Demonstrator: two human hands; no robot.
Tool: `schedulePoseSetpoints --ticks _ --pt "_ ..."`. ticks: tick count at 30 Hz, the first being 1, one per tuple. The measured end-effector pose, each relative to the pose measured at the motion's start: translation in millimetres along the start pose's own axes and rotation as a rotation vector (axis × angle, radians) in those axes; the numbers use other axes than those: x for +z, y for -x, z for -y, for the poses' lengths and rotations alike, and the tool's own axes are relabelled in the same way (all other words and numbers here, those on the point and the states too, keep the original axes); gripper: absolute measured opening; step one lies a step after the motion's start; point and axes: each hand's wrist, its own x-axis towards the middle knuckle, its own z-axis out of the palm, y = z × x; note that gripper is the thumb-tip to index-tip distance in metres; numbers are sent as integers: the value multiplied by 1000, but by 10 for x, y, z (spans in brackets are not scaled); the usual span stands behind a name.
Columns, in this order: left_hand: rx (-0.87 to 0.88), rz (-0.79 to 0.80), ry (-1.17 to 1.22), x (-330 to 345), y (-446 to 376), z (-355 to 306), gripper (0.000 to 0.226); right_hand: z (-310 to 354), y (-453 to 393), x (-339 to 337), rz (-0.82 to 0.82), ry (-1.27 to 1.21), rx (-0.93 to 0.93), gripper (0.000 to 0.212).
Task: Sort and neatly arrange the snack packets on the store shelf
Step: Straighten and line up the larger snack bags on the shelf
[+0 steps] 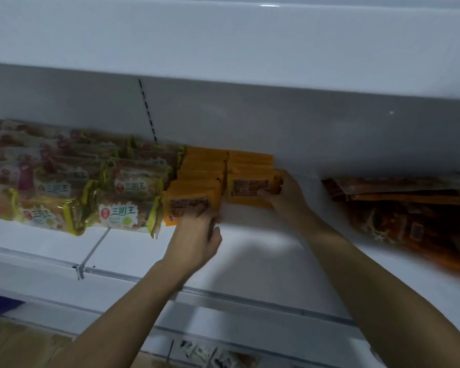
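Orange flat packets [194, 192] gripped by both hands [197, 235].

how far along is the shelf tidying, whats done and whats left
Done: the yellow-green packets lie in rows on the shelf. In hand: the two orange packet rows, the left hand holding the front of the left row, the right hand the right row. Left: the dark orange bags lie in a loose pile.
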Motion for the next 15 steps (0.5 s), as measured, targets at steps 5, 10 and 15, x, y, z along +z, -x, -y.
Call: schedulePoseSetpoints --ticks 5,10,15 --pt "57 1 -6 -31 17 114 13 -18 -47 114 -73 178 -51 85" --pt "-7 -15 -11 25 43 182 13 -99 75 114 -156 155 72 87" --pt "-39 -23 -48 -2 50 128 21 -5 185 255 -161 217 1 32"
